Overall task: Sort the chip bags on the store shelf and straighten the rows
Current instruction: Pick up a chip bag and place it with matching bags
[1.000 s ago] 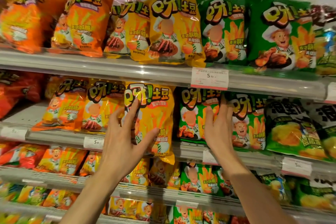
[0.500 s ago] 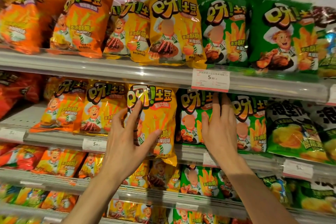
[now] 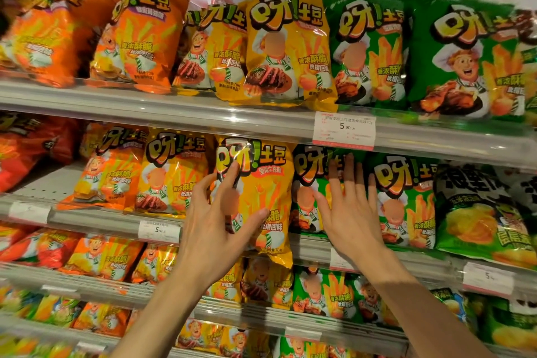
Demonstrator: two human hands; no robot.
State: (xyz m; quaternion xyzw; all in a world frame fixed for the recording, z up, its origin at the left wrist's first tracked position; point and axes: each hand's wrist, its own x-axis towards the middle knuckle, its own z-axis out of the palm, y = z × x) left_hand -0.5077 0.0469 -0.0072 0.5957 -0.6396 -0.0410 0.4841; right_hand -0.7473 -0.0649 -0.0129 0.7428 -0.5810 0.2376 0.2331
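Nearest to me, my left hand (image 3: 209, 229) is spread over the front of a yellow chip bag (image 3: 261, 197) on the middle shelf (image 3: 96, 221). The fingers are fanned and mostly straight, the forefinger reaching up onto the bag's black-outlined logo and the thumb lying across its lower half. I see no pinch or curl round the bag, only flat contact. The bag stands upright and sticks out ahead of its row, its bottom seam hanging over the shelf's front edge. It is glossy, with fries printed across it and a cartoon chef half hidden behind my palm.

My right hand (image 3: 353, 212) is open too, fingers straight and close together, laid flat on a green chip bag (image 3: 308, 183) just right of the yellow one. That bag sits further back, its top tucked under the shelf above. Beside it stands a second green bag (image 3: 406, 200) of the same design, then a darker green bag (image 3: 479, 218) showing round crisps.

Left of the yellow bag I see another yellow bag (image 3: 171, 174) and an orange bag (image 3: 110, 171), both leaning back a little.

Further up, the top shelf (image 3: 174, 110) carries orange, yellow and green bags in that order from left to right, and a white price tag (image 3: 344, 131) reading 5.90 clips to its edge.
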